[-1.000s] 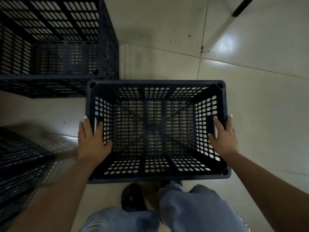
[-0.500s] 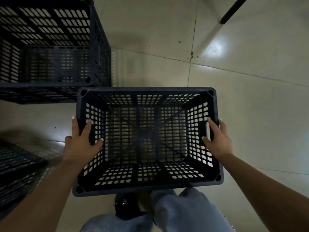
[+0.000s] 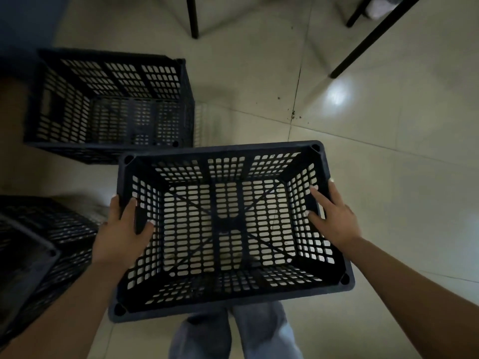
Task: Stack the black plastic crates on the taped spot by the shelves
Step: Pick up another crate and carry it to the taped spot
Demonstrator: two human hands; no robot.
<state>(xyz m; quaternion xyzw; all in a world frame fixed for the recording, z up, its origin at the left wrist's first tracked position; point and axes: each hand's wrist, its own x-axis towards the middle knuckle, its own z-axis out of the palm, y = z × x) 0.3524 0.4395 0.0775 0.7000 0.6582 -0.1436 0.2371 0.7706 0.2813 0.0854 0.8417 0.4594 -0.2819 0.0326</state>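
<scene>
Crate (image 3: 228,229), black, open side up, held in the air over the tiled floor (image 3: 388,177), above the person's jeans (image 3: 233,332). Left hand (image 3: 121,234) clamps the left rim, thumb inside; right hand (image 3: 334,218) clamps the right rim the same way. Second crate (image 3: 108,104) sits on the floor, ahead-left, apart. Third crate (image 3: 33,255), blurred, at the left edge.

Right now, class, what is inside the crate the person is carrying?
The carried crate is empty: only pale floor tiles show through its slotted base. Both hands, left and right, grip its side rims. Its near wall hides the feet below.
</scene>
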